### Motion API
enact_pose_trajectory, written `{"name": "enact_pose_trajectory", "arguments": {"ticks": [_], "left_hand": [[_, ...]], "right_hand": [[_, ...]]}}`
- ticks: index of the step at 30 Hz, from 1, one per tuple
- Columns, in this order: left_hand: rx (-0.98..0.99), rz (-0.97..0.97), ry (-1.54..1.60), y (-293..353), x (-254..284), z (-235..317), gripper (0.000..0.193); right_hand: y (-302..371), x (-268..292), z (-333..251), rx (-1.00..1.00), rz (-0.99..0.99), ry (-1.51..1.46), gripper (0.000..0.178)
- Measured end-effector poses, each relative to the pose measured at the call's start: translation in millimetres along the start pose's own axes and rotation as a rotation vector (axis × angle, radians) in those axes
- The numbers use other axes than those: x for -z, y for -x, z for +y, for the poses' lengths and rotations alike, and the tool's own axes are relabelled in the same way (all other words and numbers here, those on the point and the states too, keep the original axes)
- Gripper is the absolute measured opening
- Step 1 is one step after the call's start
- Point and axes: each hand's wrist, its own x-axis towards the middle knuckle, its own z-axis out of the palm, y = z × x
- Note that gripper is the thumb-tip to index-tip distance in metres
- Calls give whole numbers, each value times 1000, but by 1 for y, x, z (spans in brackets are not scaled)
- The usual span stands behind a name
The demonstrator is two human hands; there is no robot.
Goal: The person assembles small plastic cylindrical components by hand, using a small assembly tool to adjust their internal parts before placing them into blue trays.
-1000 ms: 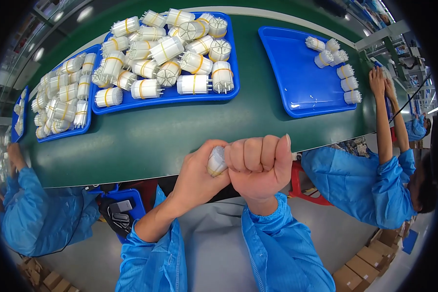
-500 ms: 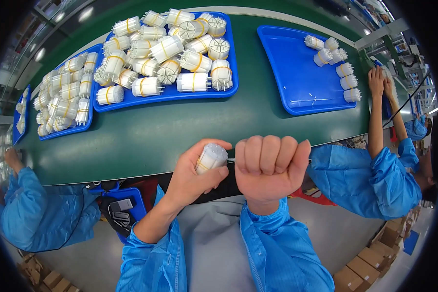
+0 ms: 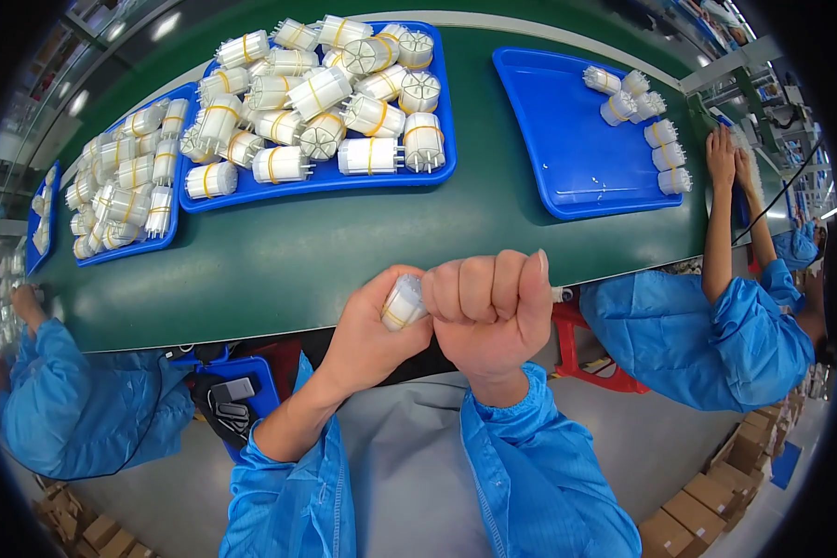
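Hands come first, low in the middle of the frame, in front of the near edge of the green table (image 3: 344,251). We see the left hand (image 3: 367,330) curled around a white bundle (image 3: 404,302) with a yellow band, and its fingers wrap the bundle from below and behind. The right hand (image 3: 493,307) is closed into a tight fist, knuckles up, and it presses against the right end of the same bundle. We cannot tell what the fist has inside, because the fingers hide it. Both forearms wear blue sleeves and rise from the lower edge.

At the lower left, under the table edge, we notice a small blue bin (image 3: 242,391) with dark objects inside. At the left edge a person in a blue coat (image 3: 84,409) leans toward the table. At the right, another person in blue (image 3: 716,325) stretches both arms up to the table edge.

Farther up, in the upper middle, a large blue tray (image 3: 344,179) is heaped with many white bundles with yellow bands. At the upper left a second tray (image 3: 158,244) is also full of them. At the upper right a third blue tray (image 3: 567,139) is mostly bare, with a few bundles along its right side.
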Motion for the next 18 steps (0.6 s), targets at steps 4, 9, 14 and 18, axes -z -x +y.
{"name": "enact_pose_trajectory", "arguments": {"ticks": [4, 9, 14, 18], "left_hand": [[-31, -13, 71, -2, 1, -4, 36], [-8, -138, 535, -1, 10, 4, 55], [69, -157, 604, 2, 11, 3, 53], [113, -144, 413, 7, 10, 2, 44]], "right_hand": [[-9, -8, -7, -49, 41, 11, 51], [-15, -16, -24, 153, 27, 34, 53], [-10, -10, -13, 110, 10, -3, 52], [-9, -11, -1, 94, -7, -37, 51]]}}
